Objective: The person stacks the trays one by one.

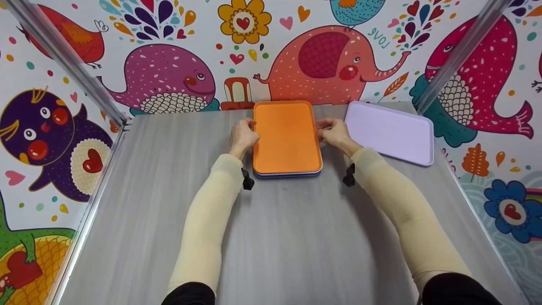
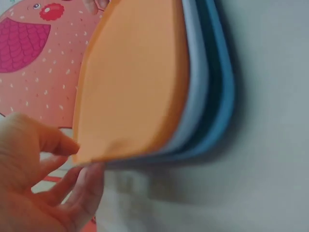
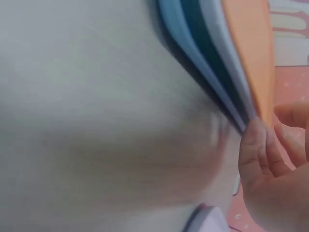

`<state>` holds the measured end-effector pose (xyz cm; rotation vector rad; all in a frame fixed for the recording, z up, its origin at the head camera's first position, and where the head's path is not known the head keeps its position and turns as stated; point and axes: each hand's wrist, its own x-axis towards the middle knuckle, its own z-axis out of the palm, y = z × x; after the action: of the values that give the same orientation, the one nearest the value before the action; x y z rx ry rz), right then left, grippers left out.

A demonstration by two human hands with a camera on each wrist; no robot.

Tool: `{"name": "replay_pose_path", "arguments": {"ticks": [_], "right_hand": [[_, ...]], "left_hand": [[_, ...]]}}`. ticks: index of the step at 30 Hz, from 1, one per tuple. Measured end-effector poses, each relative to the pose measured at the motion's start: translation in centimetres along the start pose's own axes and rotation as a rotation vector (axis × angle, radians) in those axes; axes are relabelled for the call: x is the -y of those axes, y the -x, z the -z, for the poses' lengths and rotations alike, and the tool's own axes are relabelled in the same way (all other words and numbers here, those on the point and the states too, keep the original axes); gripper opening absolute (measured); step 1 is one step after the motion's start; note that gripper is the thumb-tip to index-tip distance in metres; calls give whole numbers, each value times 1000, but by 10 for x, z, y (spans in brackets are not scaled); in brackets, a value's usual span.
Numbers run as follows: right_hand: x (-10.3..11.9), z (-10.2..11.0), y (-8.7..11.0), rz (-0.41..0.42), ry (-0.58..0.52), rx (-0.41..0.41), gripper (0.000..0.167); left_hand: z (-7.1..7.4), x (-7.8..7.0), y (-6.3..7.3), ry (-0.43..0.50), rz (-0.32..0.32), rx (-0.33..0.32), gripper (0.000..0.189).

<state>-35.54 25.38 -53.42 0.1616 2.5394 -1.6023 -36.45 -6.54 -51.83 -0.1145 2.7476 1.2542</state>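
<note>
Both hands' curled fingers [image 2: 87, 186] pinch smooth rectangular orange tray [image 1: 286, 135] atop blue stack [image 2: 219, 96].

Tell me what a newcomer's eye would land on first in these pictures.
First, the orange tray topping a stack of blue trays at the far middle of the grey table, with the left hand and right hand on its two side edges. Next, the lilac tray lying alone to the right. Behind it all, a loud cartoon-animal wall.

grey table [image 1: 271, 237], cartoon-animal walls [image 1: 165, 80]
</note>
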Motion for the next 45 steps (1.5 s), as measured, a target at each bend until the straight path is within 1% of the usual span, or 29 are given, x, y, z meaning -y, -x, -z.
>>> {"name": "replay_pose_path", "arguments": {"ticks": [2, 5, 9, 13, 16, 20, 24, 29, 31, 34, 35, 36, 37, 38, 40, 41, 43, 44, 45], "right_hand": [[4, 6, 3, 4, 11, 7, 44], [9, 17, 6, 11, 37, 3, 46], [10, 35, 11, 11, 98, -11, 48], [5, 58, 20, -25, 156, -8, 51], [-1, 75, 26, -48, 176, 0, 53], [-8, 96, 33, -44, 209, 4, 56], [-15, 114, 42, -79, 202, 21, 59], [-30, 137, 51, -115, 145, 15, 65], [-36, 149, 54, -136, 125, 3, 67], [-44, 168, 57, -190, 71, -21, 69], [-47, 174, 58, -209, 44, -31, 69], [-50, 180, 60, -226, 21, -40, 70], [-53, 186, 61, -244, -3, -46, 72], [-56, 191, 63, -261, -26, -52, 74], [-62, 202, 67, -299, -59, -55, 79], [-64, 208, 69, -315, -69, -54, 83], [-69, 219, 73, -345, -82, -51, 92], [-72, 225, 75, -353, -93, -59, 96], [-74, 230, 77, -364, -102, -73, 101]], "left_hand": [[-1, -7, -1, -19, -9, -29, 50], [-3, -19, -1, -43, -36, -38, 46], [-10, -35, -1, -49, -73, -8, 42], [-23, -53, 0, -38, -107, 42, 39], [-32, -67, 1, -33, -128, 76, 40], [-40, -83, 4, -56, -143, 94, 45], [-48, -94, 6, -76, -168, 124, 49], [-63, -109, 9, -67, -182, 167, 48], [-72, -116, 10, -70, -186, 179, 48], [-87, -124, 11, -82, -196, 201, 46], [-105, -118, -3, -98, -206, 197, 46], [-119, -114, -13, -103, -211, 200, 46], [-123, -118, -11, -106, -205, 202, 47], [-136, -116, -18, -100, -204, 196, 46], [-152, -115, -25, -87, -178, 210, 48], [-162, -114, -31, -87, -170, 197, 48], [-159, -127, -16, -69, -133, 196, 47], [-167, -125, -22, -55, -119, 201, 47], [-170, -128, -21, -52, -103, 196, 48]]}}
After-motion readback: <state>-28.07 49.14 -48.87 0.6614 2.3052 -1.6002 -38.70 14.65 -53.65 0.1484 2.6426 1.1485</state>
